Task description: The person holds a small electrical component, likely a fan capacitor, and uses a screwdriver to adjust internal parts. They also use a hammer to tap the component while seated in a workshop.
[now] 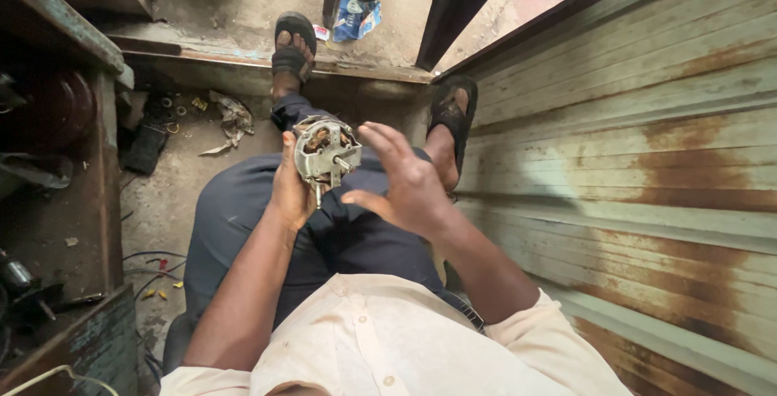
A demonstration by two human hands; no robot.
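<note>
Left hand (pixel 290 189): fingers clamped on small round metal motor (pixel 324 151), frame centre.
Right hand (pixel 409 185): fingers apart, just beside the motor's shaft (pixel 344 164).

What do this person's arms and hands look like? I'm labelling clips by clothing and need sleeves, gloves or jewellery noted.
Both hands, the left hand and the right hand, are bare: no gloves, and no rings or watch that show. The forearms are uncovered too. Short, pale cream sleeves of a buttoned shirt end near the elbows. No markings are visible on the arms.
</note>
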